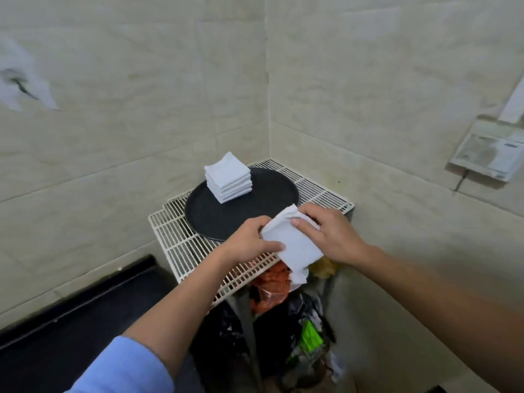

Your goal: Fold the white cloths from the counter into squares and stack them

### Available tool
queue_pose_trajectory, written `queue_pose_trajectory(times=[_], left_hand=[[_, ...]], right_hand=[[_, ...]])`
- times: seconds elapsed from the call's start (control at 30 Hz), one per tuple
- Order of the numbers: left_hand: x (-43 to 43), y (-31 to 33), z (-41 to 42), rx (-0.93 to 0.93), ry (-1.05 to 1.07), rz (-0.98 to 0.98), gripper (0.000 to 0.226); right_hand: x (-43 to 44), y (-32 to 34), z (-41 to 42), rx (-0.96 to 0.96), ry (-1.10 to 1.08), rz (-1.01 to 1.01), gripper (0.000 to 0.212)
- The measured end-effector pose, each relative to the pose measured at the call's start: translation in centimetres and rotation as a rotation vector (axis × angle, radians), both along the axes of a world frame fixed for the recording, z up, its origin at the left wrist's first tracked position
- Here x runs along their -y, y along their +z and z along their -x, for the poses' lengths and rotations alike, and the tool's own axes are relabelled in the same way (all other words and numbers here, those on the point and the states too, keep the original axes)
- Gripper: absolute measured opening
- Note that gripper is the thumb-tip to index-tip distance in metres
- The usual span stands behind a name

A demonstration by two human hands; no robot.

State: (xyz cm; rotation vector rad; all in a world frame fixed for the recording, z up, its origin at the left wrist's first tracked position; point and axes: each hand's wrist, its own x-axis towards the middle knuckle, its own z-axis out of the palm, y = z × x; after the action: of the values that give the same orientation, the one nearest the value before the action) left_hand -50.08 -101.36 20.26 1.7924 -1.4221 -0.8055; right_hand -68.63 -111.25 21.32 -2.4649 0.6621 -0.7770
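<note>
A white cloth, partly folded, hangs in the air between both hands above the front of a white wire rack. My left hand grips its left edge with thumb on top. My right hand pinches its upper right part, thumb pressed on the cloth. A loose corner droops below. Farther back, a neat stack of several folded white cloths sits on a round black tray on the rack.
The rack stands in a tiled corner. Below it lie plastic bags and rubbish, with an orange bag and a green packet. A black counter runs along the left wall. A paper holder hangs on the right wall.
</note>
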Motion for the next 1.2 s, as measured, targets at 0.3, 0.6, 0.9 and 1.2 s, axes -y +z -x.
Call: queue_pose_trajectory(times=[0.3,0.6,0.9,1.2], left_hand=[[2.8,-1.3,-6.0,-0.636,0.396,0.051,0.018],[9.2,-0.7,-14.4,-0.425,0.666,0.427,0.045],[14.1,-0.7,-21.3,-0.164,0.829,0.400,0.040],[14.7,-4.2,-22.5,0.261,0.793,0.277,0.050]], right_hand=[[7.2,-1.9,-9.2,0.013,0.008,-0.204,0.020],[14.2,0.0,-22.2,0.072,-0.042,-0.211,0.018],[18.7,0.0,-30.4,-0.126,0.041,0.035,0.024],[20.7,-2.4,-31.4,-0.286,0.075,0.219,0.023]])
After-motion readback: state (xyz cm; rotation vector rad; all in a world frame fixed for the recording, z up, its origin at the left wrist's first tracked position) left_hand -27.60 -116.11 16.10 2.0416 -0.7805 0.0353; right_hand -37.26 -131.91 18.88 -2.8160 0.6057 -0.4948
